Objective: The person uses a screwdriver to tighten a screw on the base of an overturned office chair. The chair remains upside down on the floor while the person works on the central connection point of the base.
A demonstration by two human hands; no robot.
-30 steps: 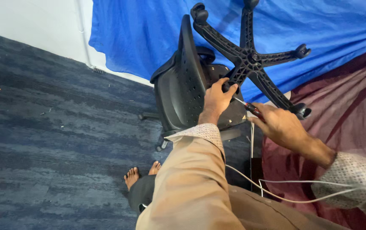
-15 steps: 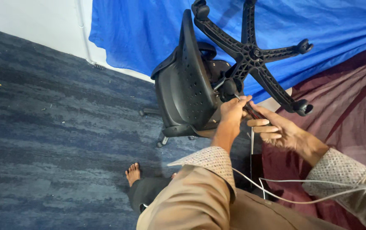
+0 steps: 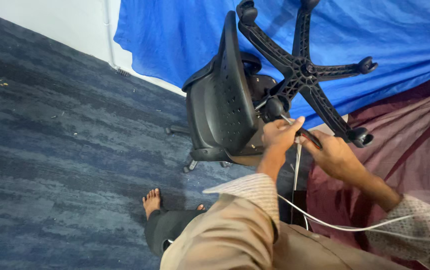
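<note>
A black plastic office chair (image 3: 222,100) lies tipped on its side on the dark blue-grey carpet floor (image 3: 60,150), its perforated seat shell facing the camera and its black five-armed star base (image 3: 305,70) raised in the air against a bright blue cloth sheet (image 3: 175,35) that hangs behind it. The left hand (image 3: 281,134) is up at the underside of the seat, just below the base's central column, its fingers curled around a thin pale cord or wire (image 3: 297,162) that hangs down from the grip. The right hand (image 3: 332,155) sits just beside it, touching or nearly touching, and its fingers are closed around a slim tool with a red and black handle (image 3: 311,137); the tip is hidden between the hands, so it may be a screwdriver, but I cannot tell for sure. A white cable (image 3: 355,227) runs across the person's lap. A dark maroon cloth (image 3: 415,140) lies to the right, and a bare foot (image 3: 151,201) rests on the carpet below the chair.
</note>
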